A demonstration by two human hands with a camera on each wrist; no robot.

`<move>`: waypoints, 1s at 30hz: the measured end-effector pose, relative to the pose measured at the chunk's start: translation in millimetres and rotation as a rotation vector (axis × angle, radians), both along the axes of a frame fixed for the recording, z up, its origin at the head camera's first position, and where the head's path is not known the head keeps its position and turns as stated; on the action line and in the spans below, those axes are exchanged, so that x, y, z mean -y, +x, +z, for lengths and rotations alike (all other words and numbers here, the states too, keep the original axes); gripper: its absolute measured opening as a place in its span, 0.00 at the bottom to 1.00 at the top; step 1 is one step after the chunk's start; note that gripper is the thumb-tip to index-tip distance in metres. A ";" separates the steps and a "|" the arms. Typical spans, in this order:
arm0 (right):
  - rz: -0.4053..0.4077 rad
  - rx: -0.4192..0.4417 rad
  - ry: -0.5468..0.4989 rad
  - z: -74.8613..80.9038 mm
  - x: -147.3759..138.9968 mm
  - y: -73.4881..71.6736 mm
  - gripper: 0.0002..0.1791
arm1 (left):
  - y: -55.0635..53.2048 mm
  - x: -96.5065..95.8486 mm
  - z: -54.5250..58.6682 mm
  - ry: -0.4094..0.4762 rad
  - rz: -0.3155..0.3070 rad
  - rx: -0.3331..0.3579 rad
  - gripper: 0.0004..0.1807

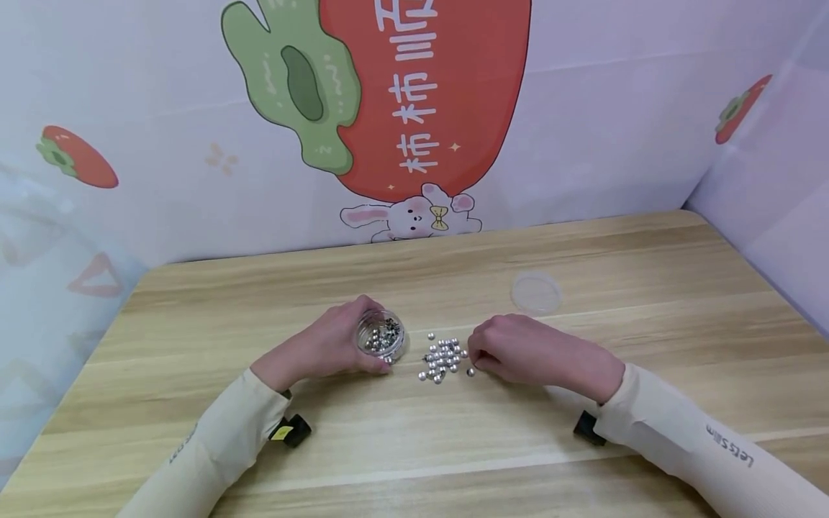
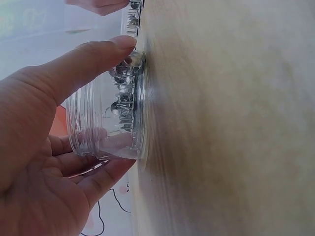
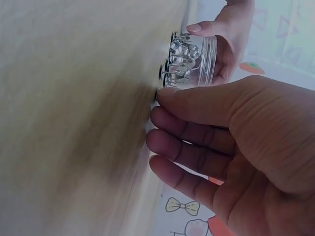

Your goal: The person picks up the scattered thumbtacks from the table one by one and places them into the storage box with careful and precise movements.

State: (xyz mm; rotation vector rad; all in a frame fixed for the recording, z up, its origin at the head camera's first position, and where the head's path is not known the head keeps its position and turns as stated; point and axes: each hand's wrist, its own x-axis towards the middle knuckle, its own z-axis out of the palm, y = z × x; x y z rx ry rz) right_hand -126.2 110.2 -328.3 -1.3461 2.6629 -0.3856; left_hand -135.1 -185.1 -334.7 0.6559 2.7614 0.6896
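Note:
My left hand (image 1: 333, 338) grips a clear round jar (image 2: 83, 120), thumb on the near side and fingers around the far side. The jar stands upright on the table with silver thumbtacks (image 1: 383, 337) inside. To its right lies a loose pile of silver round-headed thumbtacks (image 1: 445, 357), with a few stray ones around it. At the pile's right edge is my right hand (image 1: 518, 349), fingers bent and fingertips down at the tabletop. In the right wrist view a dark tack edge shows by its thumb tip (image 3: 170, 96); whether it is pinched is hidden.
A clear round lid (image 1: 536, 293) lies flat on the wooden table (image 1: 414, 453), behind my right hand. A printed cloth backdrop (image 1: 175, 144) rises along the table's far edge, and another pale panel stands at the right side.

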 end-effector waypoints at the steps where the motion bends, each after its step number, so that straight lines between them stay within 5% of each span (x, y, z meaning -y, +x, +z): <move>1: -0.005 0.001 -0.002 0.0 0.1 -0.1 0.09 | -0.4 0.0 0.2 0.003 -0.003 -0.002 0.45; 11: -0.022 -0.006 -0.007 -1.3 2.4 0.3 0.10 | -0.6 0.8 0.3 -0.001 0.014 0.014 0.45; 16: 0.007 -0.090 -0.008 -0.3 6.0 0.4 0.06 | -0.7 3.4 2.5 -0.012 0.015 0.017 0.45; 21: 0.007 -0.203 -0.049 13.5 17.6 -1.5 0.03 | -1.7 5.7 8.7 -0.008 0.012 -0.006 0.44; 30: 0.011 -0.189 -0.077 35.3 60.2 -13.5 0.03 | -1.9 0.5 0.8 0.000 0.025 0.040 0.45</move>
